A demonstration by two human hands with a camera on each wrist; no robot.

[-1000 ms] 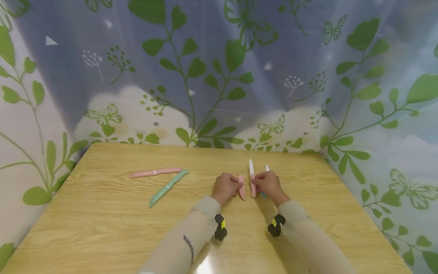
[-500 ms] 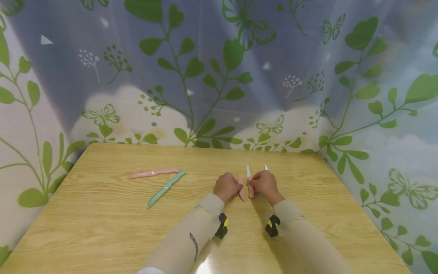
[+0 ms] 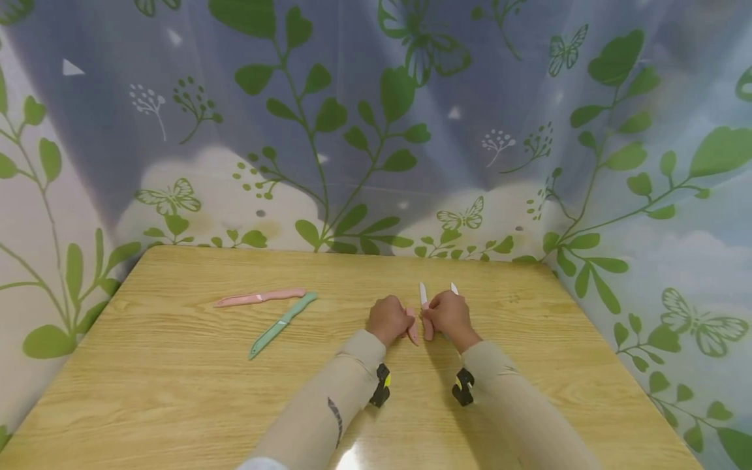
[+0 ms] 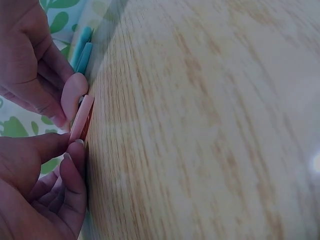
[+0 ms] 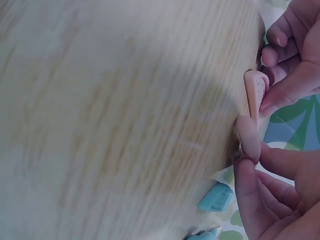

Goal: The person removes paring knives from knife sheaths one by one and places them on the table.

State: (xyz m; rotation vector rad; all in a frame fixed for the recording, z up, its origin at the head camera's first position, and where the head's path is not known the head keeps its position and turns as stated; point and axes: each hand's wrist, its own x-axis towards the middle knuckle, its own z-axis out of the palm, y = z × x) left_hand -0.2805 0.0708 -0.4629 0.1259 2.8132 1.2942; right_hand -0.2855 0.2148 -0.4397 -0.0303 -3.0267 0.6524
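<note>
My left hand [image 3: 389, 320] pinches a pink knife sheath [image 3: 412, 328] between thumb and fingers. Just to its right, my right hand [image 3: 450, 314] grips a small paring knife by its pink handle [image 3: 427, 328], the bare white blade [image 3: 423, 292] pointing away from me. The sheath stands beside the handle; they overlap in the left wrist view. Beyond the right hand lies a second knife, whose white blade tip [image 3: 454, 287] shows past the fingers, its lower part mostly hidden. Two teal pieces, a handle [image 4: 81, 47] and a sheath [image 5: 217, 197], lie by that hand.
On the left of the wooden table [image 3: 176, 391], a sheathed pink knife [image 3: 258, 298] lies with its handle end close to a sheathed green knife [image 3: 282, 325]. A leaf-patterned curtain [image 3: 352, 130] hangs behind the table's back edge.
My right hand has lowered the pink knife slightly and brought it left, closer to the sheath. My left hand keeps its hold on the sheath. The head view has shifted a little.
</note>
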